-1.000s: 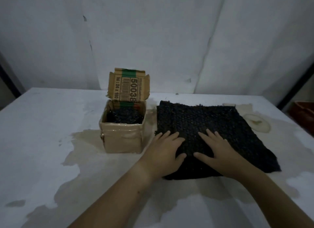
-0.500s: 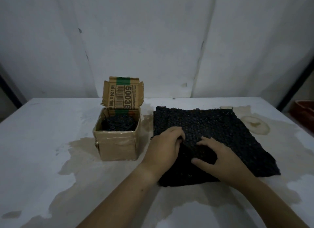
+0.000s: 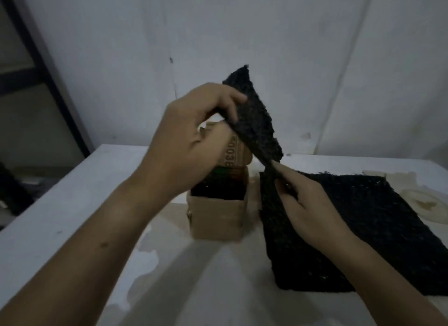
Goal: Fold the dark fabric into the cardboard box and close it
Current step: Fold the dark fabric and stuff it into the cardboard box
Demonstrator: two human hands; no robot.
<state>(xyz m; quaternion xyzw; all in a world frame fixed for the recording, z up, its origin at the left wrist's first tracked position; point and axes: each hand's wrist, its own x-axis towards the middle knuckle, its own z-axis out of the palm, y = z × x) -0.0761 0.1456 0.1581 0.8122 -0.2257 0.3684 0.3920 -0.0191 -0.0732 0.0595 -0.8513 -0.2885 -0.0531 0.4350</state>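
Hanging tilted between both hands: one dark knobbly fabric sheet (image 3: 254, 122), raised above the open brown cardboard box (image 3: 215, 219). Upper edge pinched by the left hand (image 3: 189, 141), lower corner pinched by the right hand (image 3: 308, 204). One more dark fabric layer (image 3: 363, 228) lies flat on the white table (image 3: 72, 216), right of the one box. More dark fabric sits inside the box.

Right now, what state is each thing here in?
Left hand: grips the lifted cloth's upper end.
Right hand: pinches its lower end.
Lifted cloth: held up, slanting.
Other cloth: lying flat on the table.
Box: open, flap up, dark cloth inside.
Table: stained.
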